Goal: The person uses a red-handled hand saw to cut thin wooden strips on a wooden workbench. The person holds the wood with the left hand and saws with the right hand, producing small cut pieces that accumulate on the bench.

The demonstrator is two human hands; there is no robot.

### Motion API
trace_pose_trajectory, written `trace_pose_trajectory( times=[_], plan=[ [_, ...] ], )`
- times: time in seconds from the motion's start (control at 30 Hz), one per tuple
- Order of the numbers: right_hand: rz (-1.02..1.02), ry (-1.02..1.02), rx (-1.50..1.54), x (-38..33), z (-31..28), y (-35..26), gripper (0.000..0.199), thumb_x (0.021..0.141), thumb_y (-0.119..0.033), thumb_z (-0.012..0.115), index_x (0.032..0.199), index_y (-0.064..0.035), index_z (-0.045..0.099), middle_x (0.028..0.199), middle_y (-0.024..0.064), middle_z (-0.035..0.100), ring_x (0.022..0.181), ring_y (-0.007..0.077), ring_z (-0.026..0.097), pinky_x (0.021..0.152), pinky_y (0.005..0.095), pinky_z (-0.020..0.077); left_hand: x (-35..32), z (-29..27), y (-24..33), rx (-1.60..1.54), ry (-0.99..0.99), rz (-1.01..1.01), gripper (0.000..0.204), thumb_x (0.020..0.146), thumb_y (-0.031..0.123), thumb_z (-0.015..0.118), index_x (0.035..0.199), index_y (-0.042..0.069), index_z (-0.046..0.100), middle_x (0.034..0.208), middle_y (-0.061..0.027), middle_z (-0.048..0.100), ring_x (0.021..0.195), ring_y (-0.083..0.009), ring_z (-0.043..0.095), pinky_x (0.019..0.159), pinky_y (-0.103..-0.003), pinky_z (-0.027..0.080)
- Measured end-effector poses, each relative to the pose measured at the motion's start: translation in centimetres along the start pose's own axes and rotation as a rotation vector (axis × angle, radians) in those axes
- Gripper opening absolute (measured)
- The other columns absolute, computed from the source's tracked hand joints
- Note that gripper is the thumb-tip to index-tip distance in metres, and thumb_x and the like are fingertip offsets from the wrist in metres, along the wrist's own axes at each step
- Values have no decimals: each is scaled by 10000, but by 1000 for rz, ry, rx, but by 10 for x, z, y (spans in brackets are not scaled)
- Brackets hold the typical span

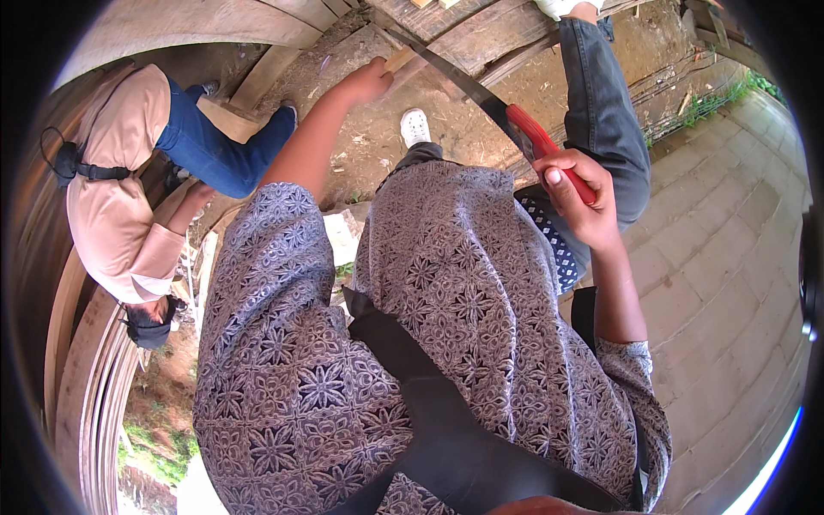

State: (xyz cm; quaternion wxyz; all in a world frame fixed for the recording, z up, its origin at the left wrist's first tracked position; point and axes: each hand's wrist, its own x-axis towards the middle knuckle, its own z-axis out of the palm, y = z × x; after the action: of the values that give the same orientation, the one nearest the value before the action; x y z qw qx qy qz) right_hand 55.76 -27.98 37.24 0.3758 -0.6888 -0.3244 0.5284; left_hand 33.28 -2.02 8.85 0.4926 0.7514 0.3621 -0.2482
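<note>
Right hand (582, 199) closed around the red handle (549, 153) of a handsaw; its dark blade (455, 79) runs up and left across a weathered wooden plank (481, 34). Left hand (367, 83), arm extended, closed on a small pale wooden piece (400, 58) lying just beside the blade. Patterned blue-grey shirt (429, 326) with a dark strap fills the foreground. At left, a second person in a pink top (120, 189) and jeans crouches beside stacked curved boards (86, 378). Paved ground (730, 257) lies at right.

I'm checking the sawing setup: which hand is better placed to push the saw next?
Right. The right hand grips the saw's red handle, while the left hand rests on the small wooden piece near the blade.
</note>
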Motion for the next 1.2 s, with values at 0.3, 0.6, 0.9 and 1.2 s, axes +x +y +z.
trace_pose_trajectory(
  times=[0.3,0.6,0.9,1.2],
  plan=[
    [11,-20,49,4,2,-5,164,1019,-136,606,1041,-3,700,974,46,706,915,101,622,835,264,477,-13,9,8,65,141,-20,486,1017,395,483,1215,-47,455,1107,-326,642,1048,-462,635,889,-488,491],
    [55,-17,27,-10,2,8,168,1025,-140,595,1043,-9,700,957,40,701,866,85,608,794,246,473,-20,8,25,197,142,-64,500,1027,451,488,1149,-34,492,1139,-308,652,1029,-461,658,875,-525,527],
    [8,-11,-65,-26,-6,-14,174,1029,-136,587,1031,-4,700,927,44,703,803,72,593,733,234,466,-22,5,29,187,129,-62,533,1028,469,482,1167,-46,486,1131,-319,652,1036,-459,660,876,-524,529],
    [-62,-13,-69,-13,3,-29,163,1025,-117,592,1017,9,696,905,54,695,815,86,605,741,241,472,-17,13,22,187,156,-73,534,1032,473,478,1186,-38,487,1128,-307,656,1036,-447,665,874,-526,526]
  ],
)
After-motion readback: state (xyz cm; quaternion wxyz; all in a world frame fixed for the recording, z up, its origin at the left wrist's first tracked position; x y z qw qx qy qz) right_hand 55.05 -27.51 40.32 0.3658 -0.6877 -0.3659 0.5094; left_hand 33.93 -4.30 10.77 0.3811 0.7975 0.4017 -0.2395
